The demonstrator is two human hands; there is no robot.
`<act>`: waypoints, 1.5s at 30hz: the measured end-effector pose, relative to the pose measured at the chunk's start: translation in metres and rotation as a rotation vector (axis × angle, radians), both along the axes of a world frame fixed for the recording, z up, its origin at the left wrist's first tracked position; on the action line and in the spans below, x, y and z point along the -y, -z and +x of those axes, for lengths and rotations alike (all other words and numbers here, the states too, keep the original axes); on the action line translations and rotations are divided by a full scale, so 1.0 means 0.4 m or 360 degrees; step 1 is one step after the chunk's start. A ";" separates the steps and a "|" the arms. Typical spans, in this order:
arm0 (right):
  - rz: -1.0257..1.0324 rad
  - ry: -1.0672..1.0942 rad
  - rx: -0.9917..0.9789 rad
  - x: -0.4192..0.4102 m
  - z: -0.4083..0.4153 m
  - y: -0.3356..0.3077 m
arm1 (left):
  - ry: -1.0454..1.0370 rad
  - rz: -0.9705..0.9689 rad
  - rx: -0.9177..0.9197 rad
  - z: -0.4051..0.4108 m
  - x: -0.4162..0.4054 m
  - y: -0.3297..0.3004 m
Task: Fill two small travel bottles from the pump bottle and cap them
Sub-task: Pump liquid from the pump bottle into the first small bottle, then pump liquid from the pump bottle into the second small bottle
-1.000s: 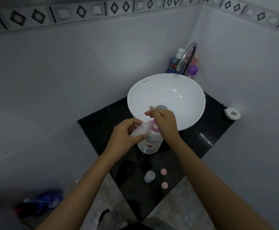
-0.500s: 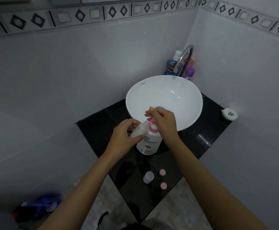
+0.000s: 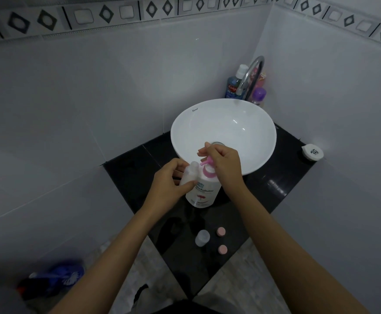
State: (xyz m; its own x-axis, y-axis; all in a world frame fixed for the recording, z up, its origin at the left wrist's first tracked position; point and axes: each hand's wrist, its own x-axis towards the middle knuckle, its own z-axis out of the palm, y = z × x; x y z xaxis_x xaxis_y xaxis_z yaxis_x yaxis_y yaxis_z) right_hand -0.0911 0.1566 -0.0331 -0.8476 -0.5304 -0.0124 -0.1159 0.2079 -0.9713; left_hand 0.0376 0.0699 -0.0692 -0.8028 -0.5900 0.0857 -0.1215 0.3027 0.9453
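A white pump bottle [image 3: 204, 192] with a pink pump head stands on the black counter [image 3: 259, 193] in front of the basin. My right hand [image 3: 223, 163] rests on the pump head. My left hand [image 3: 169, 184] holds a small clear travel bottle [image 3: 189, 174] tilted, its mouth just under the pink nozzle. A second small clear travel bottle [image 3: 202, 238] stands uncapped nearer to me. Two pink caps [image 3: 220, 231] [image 3: 222, 249] lie beside it on the counter.
A white round basin [image 3: 225, 123] sits behind the pump bottle, with a chrome tap [image 3: 251, 73] and several toiletry bottles [image 3: 234, 83] in the corner. A white round container [image 3: 312, 152] lies at the counter's right end. Tiled walls close in on both sides. A blue object [image 3: 56, 277] lies on the floor.
My hands and the bottles keep the same pose. The pink pump head now shows a little more beside my right hand.
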 end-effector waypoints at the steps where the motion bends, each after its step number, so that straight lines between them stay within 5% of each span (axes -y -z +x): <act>1: -0.0005 -0.0006 0.0006 -0.001 0.000 0.000 | -0.0008 0.0020 -0.0020 0.001 0.000 0.001; 17: -0.0051 0.0009 0.0015 -0.010 -0.011 0.014 | -0.0007 -0.0018 -0.0058 0.019 -0.002 0.007; 35: -0.0155 0.0390 0.0125 -0.098 -0.004 0.019 | 0.0225 0.0091 0.0444 0.182 -0.095 0.315; 45: -0.0142 0.0356 0.0174 -0.104 0.007 0.015 | 0.0409 -0.1030 0.0680 0.113 -0.161 0.259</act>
State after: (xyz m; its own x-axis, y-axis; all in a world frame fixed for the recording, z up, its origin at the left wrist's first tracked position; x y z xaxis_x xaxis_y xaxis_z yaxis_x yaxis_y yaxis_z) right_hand -0.0885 0.1984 -0.0391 -0.9402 -0.3330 -0.0719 0.0298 0.1297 -0.9911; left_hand 0.0828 0.1344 -0.1729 -0.9469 -0.3215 0.0020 -0.2844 0.8403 0.4616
